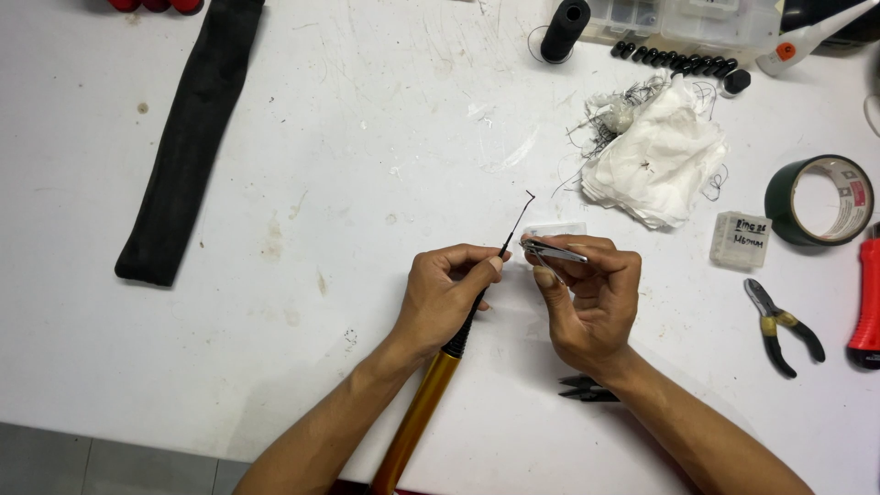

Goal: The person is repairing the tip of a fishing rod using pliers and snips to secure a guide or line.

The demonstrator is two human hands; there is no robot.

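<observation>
My left hand [446,295] grips a slim rod [420,412] with a gold lower section and a black upper part. Its thin black tip [518,220] rises past my fingers and ends in a small bent hook. My right hand [591,295] holds a small metal clipper [553,251] right beside the rod's thin section, near my left thumb. Both hands rest close together over the white table [348,165]. A small clear plastic box [555,229] lies just behind my right fingers.
A long black fabric sleeve [191,137] lies at left. A crumpled white tissue with thread scraps [655,156], a black thread spool [563,29], green tape roll [820,200], small labelled box [741,240], pliers [779,325], red-handled tool [866,302], black snips [587,390].
</observation>
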